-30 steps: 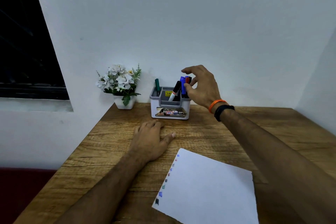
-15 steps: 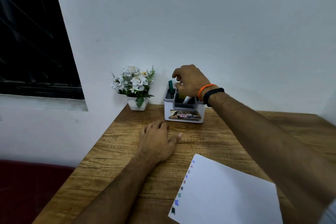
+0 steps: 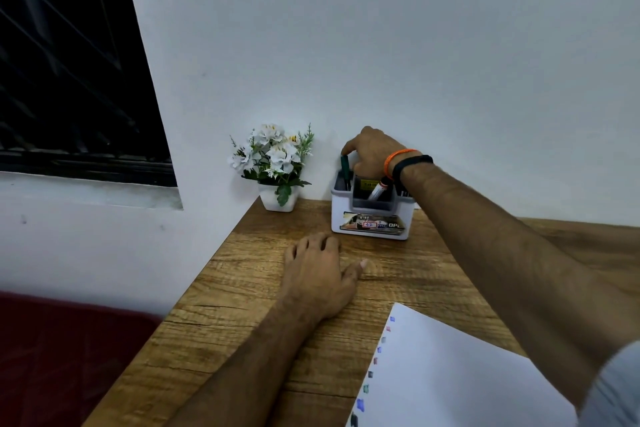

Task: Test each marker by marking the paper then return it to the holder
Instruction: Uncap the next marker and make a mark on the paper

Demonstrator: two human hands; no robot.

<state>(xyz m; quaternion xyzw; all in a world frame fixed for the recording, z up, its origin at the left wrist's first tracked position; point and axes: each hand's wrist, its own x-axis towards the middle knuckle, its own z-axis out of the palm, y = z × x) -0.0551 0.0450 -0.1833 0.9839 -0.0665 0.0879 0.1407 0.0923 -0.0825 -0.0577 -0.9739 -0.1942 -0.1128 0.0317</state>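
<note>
A dark green marker [image 3: 345, 163] stands upright in the left slot of the white and grey holder [image 3: 372, 218], at 12 o'clock on the worktop [image 3: 242, 305]. Its top is pinched by the right hand [image 3: 372, 154]. A white marker with a red band [image 3: 378, 189] leans in the middle slot. The left hand [image 3: 318, 274] is laid flat and loose, grasping nothing. The paper [image 3: 450, 385], at 5 o'clock, is dotted with small colour marks along its left edge.

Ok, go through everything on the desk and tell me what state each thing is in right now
Right hand: fingers closed on the dark green marker.
Dark green marker: upright in the holder's left compartment.
White and grey plastic marker holder: upright by the wall.
Black-capped white marker: leaning in the middle compartment.
Left hand: flat on the wooden desk, empty.
White paper sheet: flat, coloured marks along its left edge.
Potted white flowers: upright.
</note>
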